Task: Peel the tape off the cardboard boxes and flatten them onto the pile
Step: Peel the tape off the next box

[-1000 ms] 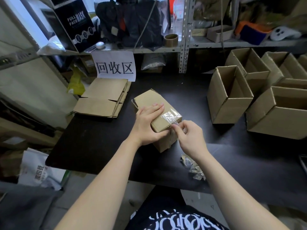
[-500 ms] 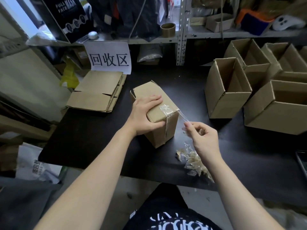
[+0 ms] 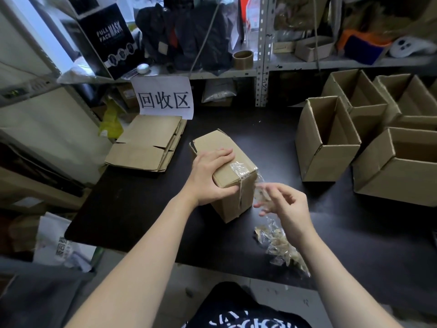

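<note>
Left hand (image 3: 210,176) clamps the box (image 3: 222,147), fingers across its top, thumb on the near face. Box stands mid-table (image 3: 132,209), right of the flattened pile (image 3: 146,145).

Right hand (image 3: 288,209): blurred, so grip cannot be told; the tape strip (image 3: 260,192) bunches at its fingertips.

Change vs 0.5 s ago: strip then stretched taut, now slack beside the box.

Judgement: 1 crumpled patch (image 3: 240,169) remains on the corner, so peeling is unfinished and flattening not begun.
</note>
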Available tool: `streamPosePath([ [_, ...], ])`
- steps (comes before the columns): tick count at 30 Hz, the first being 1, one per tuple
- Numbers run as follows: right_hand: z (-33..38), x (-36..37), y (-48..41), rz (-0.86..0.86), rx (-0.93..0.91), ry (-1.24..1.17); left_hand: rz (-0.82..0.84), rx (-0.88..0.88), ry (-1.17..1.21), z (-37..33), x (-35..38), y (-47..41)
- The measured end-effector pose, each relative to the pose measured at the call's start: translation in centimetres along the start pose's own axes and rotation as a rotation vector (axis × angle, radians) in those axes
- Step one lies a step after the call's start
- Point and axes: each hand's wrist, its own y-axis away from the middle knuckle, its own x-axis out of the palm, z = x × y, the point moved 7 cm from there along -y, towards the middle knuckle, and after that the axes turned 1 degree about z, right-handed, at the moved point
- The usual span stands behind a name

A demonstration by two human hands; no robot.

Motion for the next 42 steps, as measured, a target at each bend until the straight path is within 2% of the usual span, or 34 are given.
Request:
streamPosePath([
  [3, -0.3, 1.5, -0.6, 0.115, 0.037, -0.13, -0.009, 0.008, -0.014, -0.3, 0.2, -0.5],
  [6, -0.4, 2.0, -0.6, 0.153, 0.073, -0.176, -0.01, 0.007, -0.02, -0.2, 0.3, -0.5],
  [9, -0.1, 1.7, -1.1, 0.092, 0.044, 0.132, -0.009, -0.001, -0.009, 0.0, 0.2, 0.0],
  [11, -0.2, 1.4, -1.8, 0.044, 0.067, 0.255, -0.011, -0.005, 0.0, 0.2, 0.2, 0.3],
  [14, 0.4, 1.4, -2.3, 0.025, -0.016, 0.375, -0.017, -0.005, 0.0, 0.2, 0.2, 0.3],
  [19, 1.5, 1.2, -2.8, -0.108, -0.149, 0.401, -0.017, -0.002, 0.007, 0.3, 0.1, 0.3],
  [23, 1.3, 0.5, -3.3, -0.219, -0.092, 0.348, -0.007, -0.002, 0.013, 0.4, 0.1, 0.3],
  [27, 0.7, 1.0, -3.8, -0.195, -0.078, 0.481, 0.005, 0.003, 0.026, 0.5, 0.2, 0.0],
  [36, 0.1, 1.4, -3.8, -0.262, -0.044, 0.35, 0.117, 0.048, -0.029, 1.0, -0.3, 0.0],
  [42, -1.3, 1.8, -4.4, -0.244, 0.028, 0.401, 0.298, 0.038, -0.07, 1.7, -1.3, -0.8],
])
